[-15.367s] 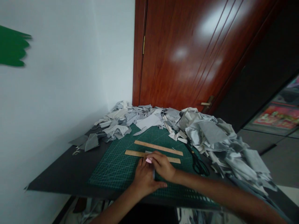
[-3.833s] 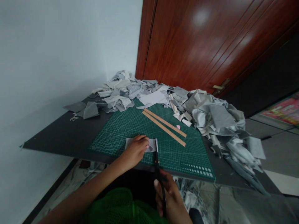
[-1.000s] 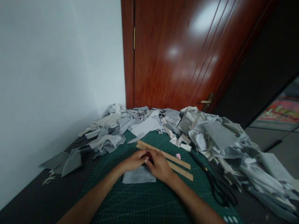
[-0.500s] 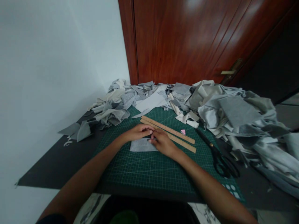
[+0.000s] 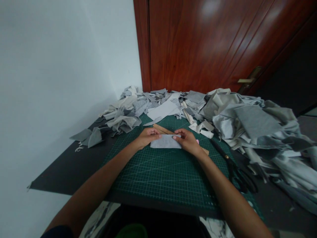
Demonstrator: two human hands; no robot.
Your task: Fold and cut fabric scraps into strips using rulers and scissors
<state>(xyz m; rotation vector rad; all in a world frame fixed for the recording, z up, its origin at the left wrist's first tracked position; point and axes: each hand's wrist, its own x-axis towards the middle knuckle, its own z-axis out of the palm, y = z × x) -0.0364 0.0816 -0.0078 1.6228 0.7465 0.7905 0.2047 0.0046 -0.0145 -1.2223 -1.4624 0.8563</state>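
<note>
A grey rectangle of fabric (image 5: 165,142) is stretched between my two hands over the green cutting mat (image 5: 158,175). My left hand (image 5: 148,137) pinches its upper left corner between thumb and fingers. At the upper right corner, my right hand (image 5: 187,140) grips it the same way, thumb lying on the front face. Behind the cloth lie wooden rulers (image 5: 162,129), mostly covered by the fabric and my right hand. A small pink piece (image 5: 197,141) peeks out just beyond the right hand.
Black-handled scissors (image 5: 234,165) lie right of my right hand. A large heap of grey and cream fabric (image 5: 257,122) fills the right side; more scraps (image 5: 128,109) run along the back and left. A wall (image 5: 74,66) and a wooden door (image 5: 198,46) bound the table.
My hands were close together above the fabric's top edge; they have spread apart to its two upper corners. The fabric is now raised and covers much of the rulers.
</note>
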